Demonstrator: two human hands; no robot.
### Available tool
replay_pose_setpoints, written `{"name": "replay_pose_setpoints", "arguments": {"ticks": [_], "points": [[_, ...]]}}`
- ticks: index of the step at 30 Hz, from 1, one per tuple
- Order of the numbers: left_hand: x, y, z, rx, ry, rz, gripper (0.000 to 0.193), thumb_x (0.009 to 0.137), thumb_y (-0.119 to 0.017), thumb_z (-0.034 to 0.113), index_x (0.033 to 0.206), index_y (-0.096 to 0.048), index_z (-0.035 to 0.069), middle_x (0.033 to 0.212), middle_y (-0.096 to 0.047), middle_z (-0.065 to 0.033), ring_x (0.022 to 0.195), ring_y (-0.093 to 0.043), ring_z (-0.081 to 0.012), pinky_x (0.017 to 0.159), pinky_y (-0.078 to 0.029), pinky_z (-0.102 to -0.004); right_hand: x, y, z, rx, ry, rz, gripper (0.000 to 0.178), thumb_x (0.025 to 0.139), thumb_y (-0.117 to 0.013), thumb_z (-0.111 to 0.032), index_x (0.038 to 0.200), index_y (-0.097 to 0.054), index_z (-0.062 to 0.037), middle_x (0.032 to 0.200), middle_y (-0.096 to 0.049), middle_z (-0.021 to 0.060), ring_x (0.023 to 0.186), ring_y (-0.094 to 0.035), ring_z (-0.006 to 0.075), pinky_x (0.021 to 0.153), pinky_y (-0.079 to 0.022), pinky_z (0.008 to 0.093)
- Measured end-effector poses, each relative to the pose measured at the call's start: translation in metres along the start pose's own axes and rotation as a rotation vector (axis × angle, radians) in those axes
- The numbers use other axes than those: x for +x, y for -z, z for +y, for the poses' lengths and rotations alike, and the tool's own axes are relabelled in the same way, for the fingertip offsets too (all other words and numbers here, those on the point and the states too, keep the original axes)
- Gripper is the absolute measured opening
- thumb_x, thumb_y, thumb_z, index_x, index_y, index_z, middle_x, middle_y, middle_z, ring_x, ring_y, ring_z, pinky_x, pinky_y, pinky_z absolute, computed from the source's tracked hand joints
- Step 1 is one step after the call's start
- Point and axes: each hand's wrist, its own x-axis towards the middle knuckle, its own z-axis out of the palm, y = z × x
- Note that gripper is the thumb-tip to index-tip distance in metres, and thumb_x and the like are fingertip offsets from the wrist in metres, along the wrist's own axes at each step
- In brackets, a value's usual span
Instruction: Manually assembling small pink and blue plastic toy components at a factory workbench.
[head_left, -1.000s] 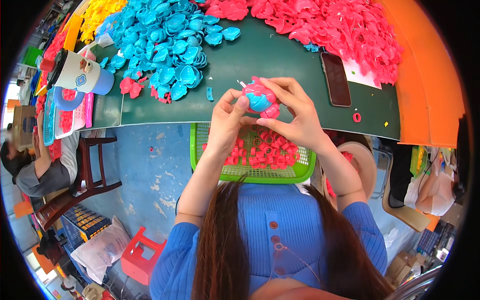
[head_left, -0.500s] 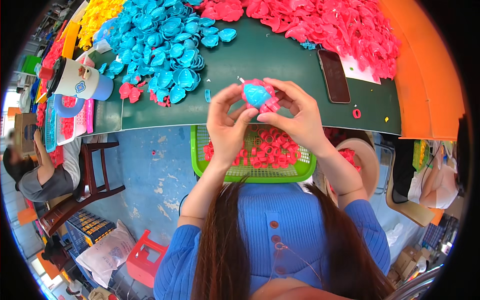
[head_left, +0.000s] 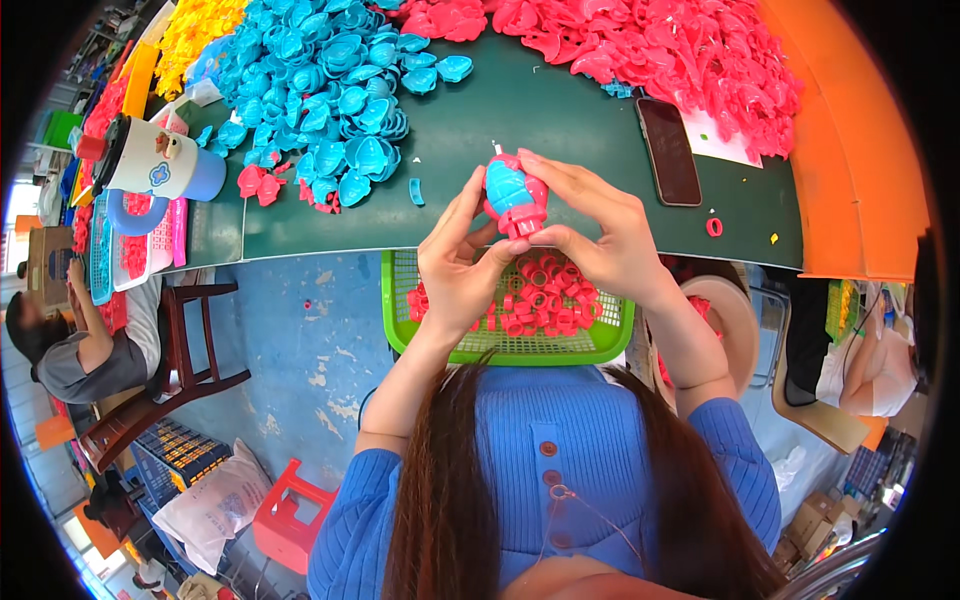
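Note:
Between the fingertips of both hands is a small pink-and-blue plastic toy (head_left: pixel 511 194), held up over the table's near edge. Its blue rounded shell faces up, pink parts surround it, and a thin white tip pokes out at the far end. My left hand (head_left: pixel 462 258) grips its left side, with the thumb at the lower end. On the other side my right hand (head_left: pixel 605 232) has fingers along the upper part and the thumb near the bottom. Below the hands, a green basket (head_left: pixel 392 318) holds many pink rings (head_left: pixel 540 300). The toy's underside is hidden.
Blue shell pieces (head_left: pixel 345 110) lie heaped at the back left, pink pieces (head_left: pixel 660 50) at the back right. A phone (head_left: pixel 668 152), a loose pink ring (head_left: pixel 714 227) and a mug (head_left: pixel 165 160) rest on the green table (head_left: pixel 480 110). Another person (head_left: pixel 90 350) sits at far left.
Both hands have turned the toy more upright, so its pink end now points toward me. They have shifted slightly closer together around it.

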Motion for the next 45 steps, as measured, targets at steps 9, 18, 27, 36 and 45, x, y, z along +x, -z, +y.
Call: {"name": "replay_pose_setpoints", "arguments": {"ticks": [9,18,27,36,45], "points": [[-0.003,0.003,0.004,-0.061,0.113,-0.024,0.066,0.074,-0.067,-0.009,0.132,-0.035,-0.007,0.118,-0.054,-0.0164,0.105,-0.056,-0.0215,0.089,-0.05,-0.035,-0.013,-0.01,0.003,0.019,-0.036,0.056,0.054,0.077,-0.069,-0.02,0.123,-0.051,0.0029,0.122,-0.056,0.0172,0.112,-0.054,0.0283,0.094,-0.041,0.0349],[-0.001,0.0,0.006,-0.041,0.103,-0.007,0.068,0.072,-0.069,-0.009,0.132,-0.036,-0.007,0.118,-0.055,-0.0165,0.105,-0.055,-0.0211,0.09,-0.048,-0.0329,-0.015,-0.019,0.007,0.117,-0.121,0.119,0.055,0.08,-0.066,-0.022,0.127,-0.047,0.0023,0.124,-0.053,0.0181,0.112,-0.054,0.0264,0.095,-0.041,0.0346],[0.0,0.004,0.012,-0.036,0.11,-0.072,0.07,0.07,-0.07,-0.009,0.131,-0.037,-0.007,0.122,-0.053,-0.0163,0.108,-0.054,-0.0216,0.088,-0.05,-0.0322,-0.021,-0.021,0.01,0.086,-0.006,0.072,0.054,0.084,-0.061,-0.023,0.128,-0.044,0.0037,0.126,-0.05,0.0228,0.115,-0.052,0.0321,0.096,-0.04,0.0364],[0.001,-0.006,0.01,-0.024,0.024,-0.071,0.072,0.071,-0.067,-0.01,0.133,-0.031,-0.008,0.127,-0.047,-0.017,0.112,-0.052,-0.0233,0.091,-0.049,-0.0342,-0.017,-0.011,0.005,0.062,0.055,0.134,0.055,0.085,-0.06,-0.025,0.128,-0.044,0.005,0.127,-0.049,0.0226,0.116,-0.051,0.0314,0.096,-0.039,0.0369],[-0.001,-0.001,0.004,-0.094,0.032,-0.118,0.07,0.074,-0.066,-0.008,0.134,-0.03,-0.009,0.129,-0.046,-0.0182,0.114,-0.05,-0.0241,0.094,-0.046,-0.0353,-0.013,0.014,0.001,0.091,-0.057,-0.026,0.051,0.088,-0.057,-0.027,0.126,-0.045,0.0046,0.125,-0.052,0.0184,0.114,-0.053,0.0255,0.095,-0.042,0.0345]]}}
